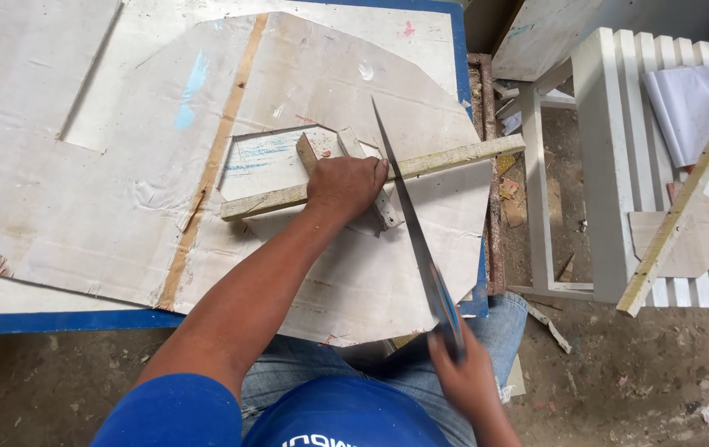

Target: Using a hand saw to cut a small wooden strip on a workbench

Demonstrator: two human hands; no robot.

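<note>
My left hand [344, 187] presses flat on a long pale wooden strip [454, 159] that lies across a large worn cardboard sheet [371, 273] on a blue-edged table [56, 321]. My right hand [464, 374] grips the handle of a handsaw [408, 223]. Its thin blade crosses the strip just right of my left fingers. Two short wooden offcuts [346, 142] lie under and beside my left hand.
A white slatted bench [611, 165] stands to the right, carrying a second wooden strip [686, 203], a cardboard scrap [698, 244] and folded white paper [690, 112]. Dirt floor with scraps [636, 372] lies below. A pale board [537, 33] leans at top right.
</note>
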